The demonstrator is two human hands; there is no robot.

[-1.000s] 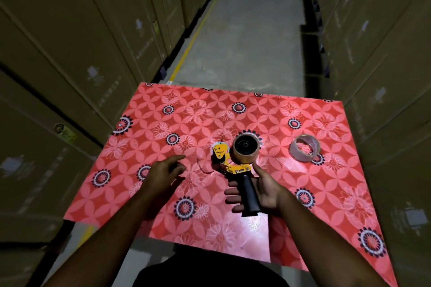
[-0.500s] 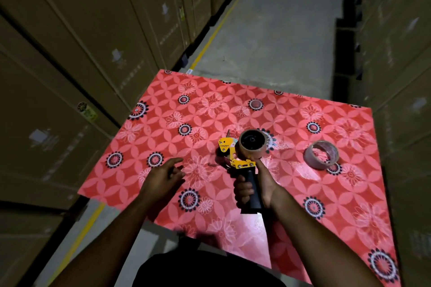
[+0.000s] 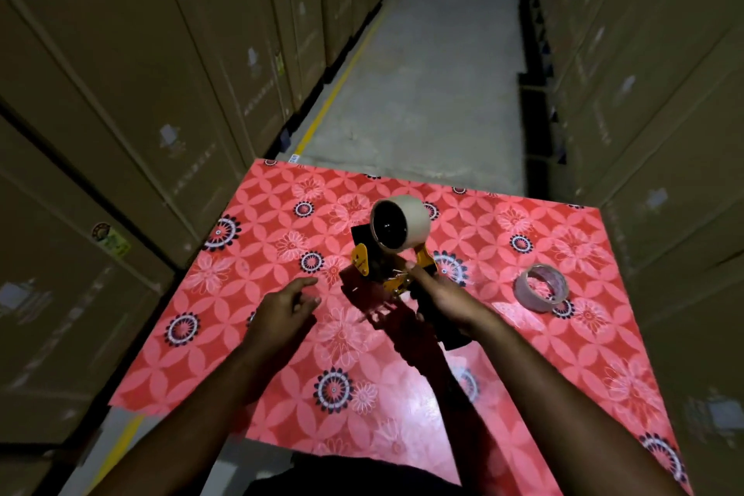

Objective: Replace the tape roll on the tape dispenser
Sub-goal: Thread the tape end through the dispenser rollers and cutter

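- The right hand (image 3: 441,296) gripped the black handle of the tape dispenser (image 3: 386,266), its fingers curled round the handle and its thumb lying up along the yellow frame.
- The dispenser was held up off the desk (image 3: 563,366), tilted so that its head pointed away from the person, toward the far edge.
- A tape roll (image 3: 400,223) with a pale outer band and a dark hollow middle sat on the dispenser's hub, at the far end of the tool, its open side turned to the left and toward the camera.
- The left hand (image 3: 282,312) hovered just left of the dispenser, apart from it, holding nothing; its fingers were loosely bent with the forefinger stretched forward and to the right.
- A second tape roll (image 3: 541,288), thinner and see-through, lay tipped on the desk to the right of the dispenser, well apart from both hands.
- The desk was covered in a red cloth with white flower shapes and dark ringed circles.
- Tall stacks of brown cardboard boxes (image 3: 161,93) rose on the left and right, with a grey concrete aisle floor (image 3: 422,85) running away between them beyond the far edge of the desk.
- A yellow line (image 3: 338,91) ran along the left side of that floor.
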